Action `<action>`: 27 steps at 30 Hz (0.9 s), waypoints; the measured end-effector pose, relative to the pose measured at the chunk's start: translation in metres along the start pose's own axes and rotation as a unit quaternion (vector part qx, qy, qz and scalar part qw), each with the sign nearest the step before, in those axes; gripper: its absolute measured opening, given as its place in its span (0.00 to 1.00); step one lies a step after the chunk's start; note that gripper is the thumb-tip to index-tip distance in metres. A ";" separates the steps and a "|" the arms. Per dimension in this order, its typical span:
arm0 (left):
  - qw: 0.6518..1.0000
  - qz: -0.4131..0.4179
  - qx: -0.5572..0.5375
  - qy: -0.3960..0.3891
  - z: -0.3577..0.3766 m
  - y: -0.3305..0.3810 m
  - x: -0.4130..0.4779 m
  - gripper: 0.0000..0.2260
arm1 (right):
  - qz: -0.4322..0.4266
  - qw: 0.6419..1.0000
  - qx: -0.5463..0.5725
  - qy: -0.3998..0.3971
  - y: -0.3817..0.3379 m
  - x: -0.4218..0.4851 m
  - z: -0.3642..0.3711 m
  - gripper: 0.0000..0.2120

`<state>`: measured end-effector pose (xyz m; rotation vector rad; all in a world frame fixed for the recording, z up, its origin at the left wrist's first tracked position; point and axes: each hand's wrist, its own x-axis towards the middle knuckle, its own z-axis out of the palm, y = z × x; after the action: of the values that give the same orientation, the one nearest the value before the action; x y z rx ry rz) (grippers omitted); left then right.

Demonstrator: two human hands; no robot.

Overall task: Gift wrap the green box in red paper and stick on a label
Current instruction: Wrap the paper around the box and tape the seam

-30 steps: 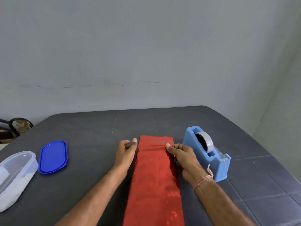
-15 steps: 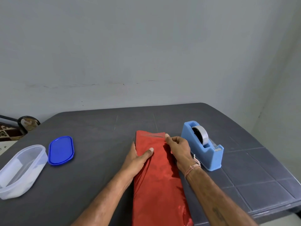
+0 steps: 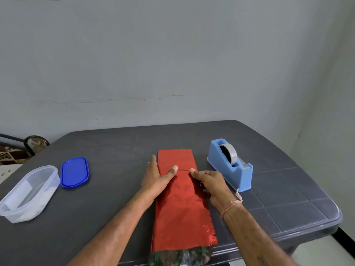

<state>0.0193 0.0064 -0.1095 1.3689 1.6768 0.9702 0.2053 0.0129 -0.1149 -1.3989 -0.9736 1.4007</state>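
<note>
Left hand (image 3: 155,177), beside the red paper (image 3: 180,208) a second ago, now presses flat on it mid-frame; right hand (image 3: 209,181) pinches its edge, likely creasing a fold.

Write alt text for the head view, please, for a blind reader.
A person's left hand presses a fold of red paper flat on a dark table while the right hand pinches its edge. A blue tape dispenser stands beside it.

A plain pale grey wall (image 3: 172,54) rises behind the dark grey counter (image 3: 115,150). A brown patterned surface (image 3: 9,154) shows far left.
</note>
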 end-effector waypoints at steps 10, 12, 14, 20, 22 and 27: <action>0.960 0.071 0.271 -0.008 0.015 0.002 -0.025 0.38 | 0.051 0.997 0.064 -0.008 0.002 -0.004 0.001 0.13; 0.952 0.088 0.294 -0.015 0.015 0.002 -0.025 0.36 | 0.053 0.996 0.068 -0.010 0.002 -0.002 0.002 0.14; 0.946 0.097 0.308 -0.022 0.016 0.001 -0.024 0.35 | 0.058 0.996 0.069 -0.014 0.003 -0.001 0.001 0.16; 0.954 0.091 0.284 -0.032 0.014 -0.003 -0.020 0.34 | 0.045 0.996 0.069 -0.019 0.007 0.001 0.002 0.12; 0.961 0.085 0.263 -0.032 0.013 0.000 -0.023 0.34 | 0.043 0.997 0.059 -0.016 0.006 0.001 0.003 0.12; 0.972 0.061 0.223 -0.031 0.010 0.005 -0.029 0.33 | 0.061 0.997 0.045 -0.004 0.003 0.001 0.002 0.14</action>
<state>0.0352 -0.0207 -0.1069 1.7929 1.8512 0.6250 0.2035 0.0131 -0.1176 -1.4055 -0.8319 1.5226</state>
